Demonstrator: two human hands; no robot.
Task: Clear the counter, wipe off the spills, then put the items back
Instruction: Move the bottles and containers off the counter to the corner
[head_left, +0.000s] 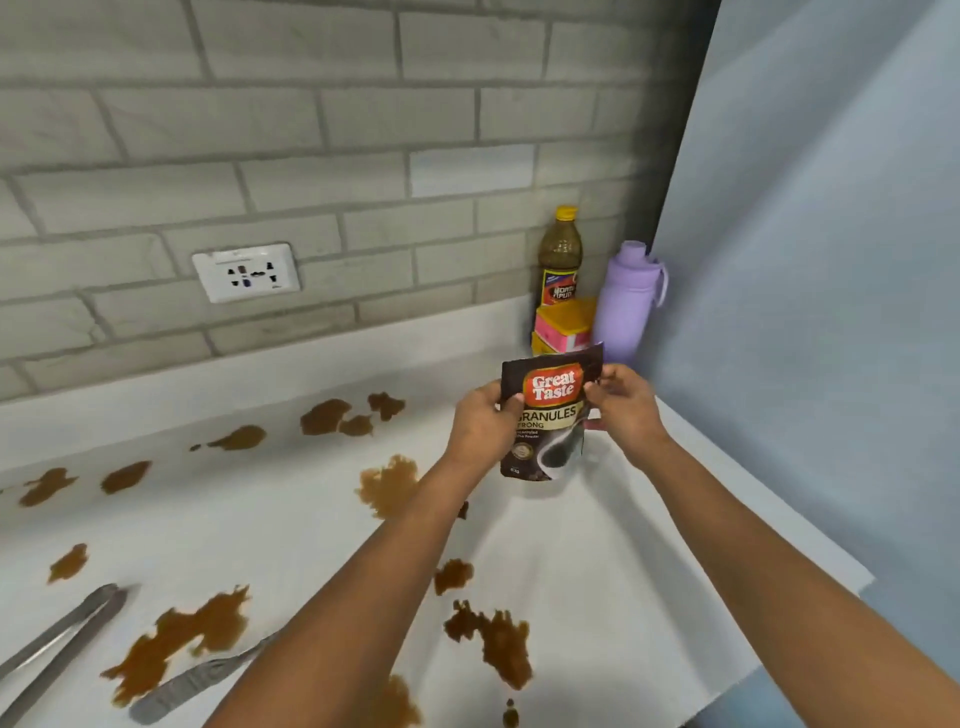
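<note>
Both hands grip the coffee pouch above the bench, left hand and right hand pinching its glossy sides. Clearing looks barely begun: brown spills blotch the white surface, nothing wiped. Metal tongs, a knife, a lilac bottle, an amber bottle and a yellow box remain.

Bottle, box and flask in corner behind pouch; tongs front-left.
</note>
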